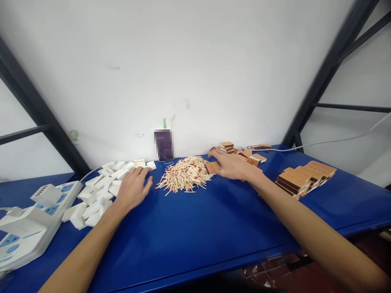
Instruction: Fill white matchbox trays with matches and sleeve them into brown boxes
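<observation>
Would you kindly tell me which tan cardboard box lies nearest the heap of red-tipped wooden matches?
The tan cardboard box by the right hand; it lies at the right edge of the heap, others sit farther away.

Our bare left forearm [94, 244] slants in from the near left and ends in our left hand [134, 188], back upward, fingers loosely bent and pointing far, thumb [148, 186] spread to the right. Our bare right forearm [299, 217] reaches in from the near right. Our right hand [232, 163], slightly farther, points left, its fingers bent; we cannot tell how tightly.
</observation>
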A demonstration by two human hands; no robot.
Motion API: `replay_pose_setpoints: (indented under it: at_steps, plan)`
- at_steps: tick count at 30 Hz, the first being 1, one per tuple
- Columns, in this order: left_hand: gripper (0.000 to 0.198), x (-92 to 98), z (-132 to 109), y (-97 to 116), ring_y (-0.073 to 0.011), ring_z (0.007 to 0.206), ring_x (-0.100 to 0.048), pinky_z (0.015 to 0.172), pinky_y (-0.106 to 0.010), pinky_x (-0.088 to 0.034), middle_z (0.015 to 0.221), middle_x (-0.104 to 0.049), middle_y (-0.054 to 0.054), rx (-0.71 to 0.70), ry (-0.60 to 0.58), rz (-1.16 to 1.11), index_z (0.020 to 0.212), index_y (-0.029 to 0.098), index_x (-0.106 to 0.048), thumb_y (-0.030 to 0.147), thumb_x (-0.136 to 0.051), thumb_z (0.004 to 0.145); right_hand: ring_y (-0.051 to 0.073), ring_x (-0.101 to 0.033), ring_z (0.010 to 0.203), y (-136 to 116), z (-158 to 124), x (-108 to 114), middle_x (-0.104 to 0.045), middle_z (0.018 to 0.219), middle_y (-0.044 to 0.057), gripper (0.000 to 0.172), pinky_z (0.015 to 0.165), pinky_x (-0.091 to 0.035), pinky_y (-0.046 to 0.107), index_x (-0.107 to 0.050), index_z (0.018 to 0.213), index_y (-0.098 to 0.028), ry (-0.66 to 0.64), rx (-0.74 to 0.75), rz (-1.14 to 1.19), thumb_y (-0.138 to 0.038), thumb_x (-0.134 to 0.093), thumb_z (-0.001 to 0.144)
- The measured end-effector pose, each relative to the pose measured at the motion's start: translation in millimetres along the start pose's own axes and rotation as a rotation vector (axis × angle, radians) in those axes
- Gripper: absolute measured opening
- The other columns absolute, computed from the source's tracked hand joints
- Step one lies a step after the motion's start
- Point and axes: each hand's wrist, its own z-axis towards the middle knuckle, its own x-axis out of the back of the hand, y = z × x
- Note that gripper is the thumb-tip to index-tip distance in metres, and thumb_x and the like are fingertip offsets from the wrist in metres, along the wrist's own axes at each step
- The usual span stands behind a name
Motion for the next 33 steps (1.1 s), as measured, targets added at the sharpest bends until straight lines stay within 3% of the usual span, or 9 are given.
replay_pose_setpoints:
  at_steps: [2, 4, 7, 11, 16, 21, 25, 28, 33]
  plan:
    - [0.034, -5.4, 0, -14, -0.0332, 0.109, -0.053, 0.086, -0.046, -0.041, 0.116, -0.062, -0.015, 0.040, -0.005, 0.116, 0.121, 0.017, -0.057, 0.028, -0.040, 0.095, 0.030, -0.062, 0.108, 6, -3, -10, -0.052, 0.141, 0.012, 0.064, 0.075, -0.047, 0.037, -0.044, 0.139, -0.023, -0.073, 0.012, -0.016, -0.024, -0.055, 0.076]
    - [0.037, -10.7, 0, -21, -0.0341, 0.117, -0.050, 0.090, -0.047, -0.040, 0.125, -0.060, -0.015, 0.048, -0.024, 0.181, 0.126, 0.017, -0.055, 0.024, -0.040, 0.094, 0.030, -0.062, 0.111, 10, -3, -17, -0.056, 0.138, 0.012, 0.068, 0.081, -0.048, 0.038, -0.042, 0.143, -0.023, -0.102, 0.010, -0.015, -0.020, -0.054, 0.077]
    - [0.038, -16.3, 2, -25, -0.0347, 0.117, -0.050, 0.093, -0.051, -0.037, 0.122, -0.063, -0.015, 0.041, -0.055, 0.245, 0.127, 0.018, -0.055, 0.021, -0.038, 0.094, 0.030, -0.061, 0.114, 9, 1, -21, -0.062, 0.131, 0.013, 0.061, 0.088, -0.048, 0.041, -0.046, 0.141, -0.020, -0.093, 0.013, -0.008, -0.018, -0.050, 0.080]
    - [0.037, -21.1, 7, -26, -0.0348, 0.113, -0.052, 0.091, -0.052, -0.035, 0.113, -0.067, -0.015, 0.053, -0.070, 0.293, 0.125, 0.018, -0.057, 0.018, -0.038, 0.093, 0.031, -0.060, 0.113, 3, -1, -14, -0.059, 0.133, 0.015, 0.056, 0.089, -0.048, 0.042, -0.048, 0.138, -0.019, -0.005, -0.007, 0.002, -0.026, -0.053, 0.083]
    - [0.036, -20.1, 11, -20, -0.0338, 0.108, -0.052, 0.090, -0.050, -0.035, 0.106, -0.067, -0.015, -0.050, -0.059, 0.281, 0.118, 0.018, -0.061, 0.011, -0.038, 0.091, 0.031, -0.058, 0.115, -15, -19, -3, -0.058, 0.134, 0.013, 0.051, 0.094, -0.047, 0.044, -0.050, 0.131, -0.022, 0.050, 0.038, 0.049, -0.037, -0.055, 0.083]
    - [0.034, 2.3, 4, 20, -0.0289, 0.102, -0.053, 0.088, -0.044, -0.038, 0.101, -0.065, -0.011, -0.181, 0.031, 0.036, 0.120, 0.019, -0.058, 0.013, -0.042, 0.091, 0.031, -0.063, 0.100, -31, -31, 7, -0.067, 0.115, 0.011, 0.044, 0.080, -0.048, 0.042, -0.052, 0.121, -0.023, -0.069, 0.080, 0.053, -0.045, -0.056, 0.083]
    - [0.035, 16.9, -15, 71, -0.0212, 0.089, -0.055, 0.082, -0.036, -0.042, 0.096, -0.062, -0.007, -0.444, -0.180, -0.288, 0.116, 0.019, -0.056, 0.013, -0.046, 0.084, 0.025, -0.064, 0.083, -49, -38, 15, -0.069, 0.100, 0.007, 0.032, 0.070, -0.045, 0.035, -0.055, 0.108, -0.025, -0.136, 0.183, 0.160, -0.045, -0.057, 0.084]
    - [0.032, 17.5, -28, 98, -0.0188, 0.082, -0.055, 0.077, -0.032, -0.042, 0.090, -0.061, -0.005, -0.589, -0.301, -0.375, 0.116, 0.019, -0.056, 0.014, -0.045, 0.086, 0.023, -0.064, 0.081, -64, -46, 14, -0.070, 0.097, 0.004, 0.028, 0.068, -0.043, 0.033, -0.054, 0.103, -0.026, -0.249, 0.262, 0.210, -0.042, -0.060, 0.081]
    - [0.031, 16.4, -32, 107, -0.0174, 0.082, -0.056, 0.077, -0.031, -0.044, 0.091, -0.062, -0.005, -0.634, -0.316, -0.441, 0.122, 0.022, -0.057, 0.019, -0.044, 0.093, 0.030, -0.065, 0.073, -56, -49, 6, -0.070, 0.080, 0.007, 0.033, 0.060, -0.038, 0.035, -0.056, 0.102, -0.025, -0.331, 0.053, -0.022, -0.048, -0.060, 0.080]
